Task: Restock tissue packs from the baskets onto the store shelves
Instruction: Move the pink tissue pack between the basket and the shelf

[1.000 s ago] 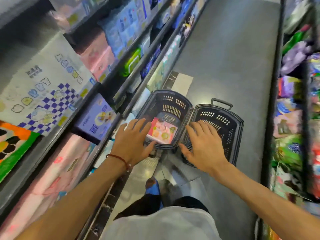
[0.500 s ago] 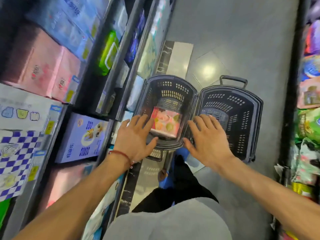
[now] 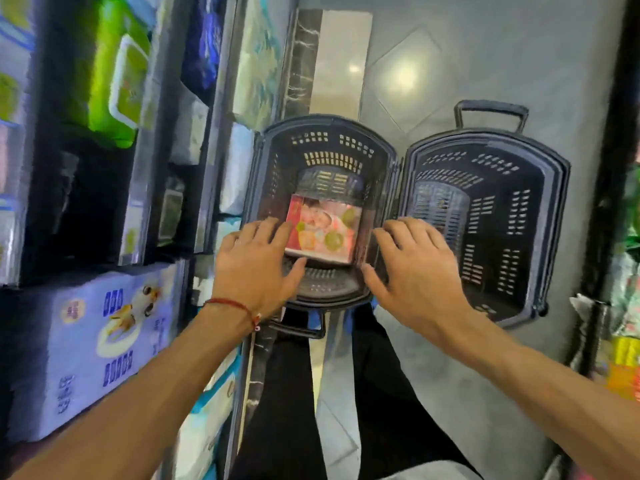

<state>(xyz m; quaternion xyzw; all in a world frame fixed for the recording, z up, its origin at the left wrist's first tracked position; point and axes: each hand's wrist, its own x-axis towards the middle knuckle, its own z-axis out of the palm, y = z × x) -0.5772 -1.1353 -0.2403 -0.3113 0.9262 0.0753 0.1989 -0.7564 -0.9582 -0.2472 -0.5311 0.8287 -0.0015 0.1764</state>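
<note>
Two dark plastic baskets stand side by side on the aisle floor. The left basket point(image 3: 325, 140) holds one pink tissue pack point(image 3: 323, 228) with a printed picture on top. The right basket point(image 3: 550, 216) has nothing in it. My left hand point(image 3: 258, 263) hovers over the left basket's near left rim, fingers spread and straight, fingertips at the pack's left edge. My right hand point(image 3: 414, 268) reaches in on the pack's right side, fingers spread, above the seam between the baskets. Neither hand holds anything.
Store shelves point(image 3: 204, 140) run along the left with tissue packs, among them a large blue-white pack point(image 3: 93, 344) and a green pack point(image 3: 114, 81). Another rack point(image 3: 623, 237) of goods lines the right. My dark trouser legs point(image 3: 304, 393) stand below the baskets.
The view has dropped closer to the baskets. Both hands have moved forward and down toward the pink pack in the left basket, staying spread.
</note>
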